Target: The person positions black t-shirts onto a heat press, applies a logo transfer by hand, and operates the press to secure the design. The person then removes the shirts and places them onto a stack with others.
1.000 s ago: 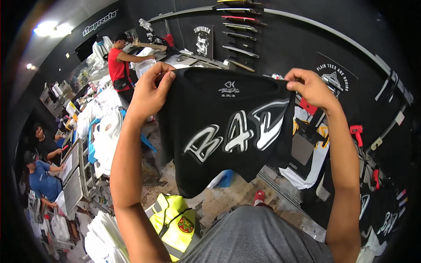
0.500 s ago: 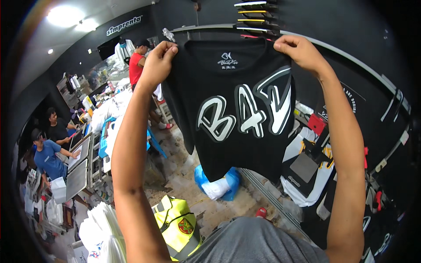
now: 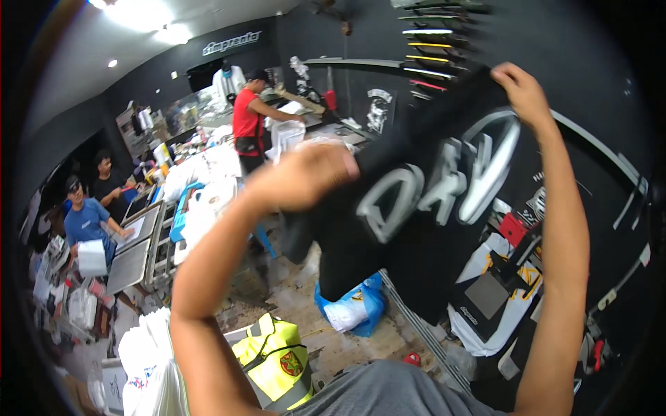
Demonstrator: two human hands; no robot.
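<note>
1. The black T-shirt (image 3: 423, 229) with large white lettering fills the centre and right of the frame, now swung askew; half a second ago it hung square.
2. The left hand (image 3: 305, 177), blurred at centre, has dropped, fingers clamped on one shoulder, so folding looks likely.
3. The right hand (image 3: 520, 90), upper right, pinches the other shoulder.

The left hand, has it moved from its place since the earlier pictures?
Yes. The left hand has come down and inward with the black shirt, now lower than the right hand and the wall rack.
</note>
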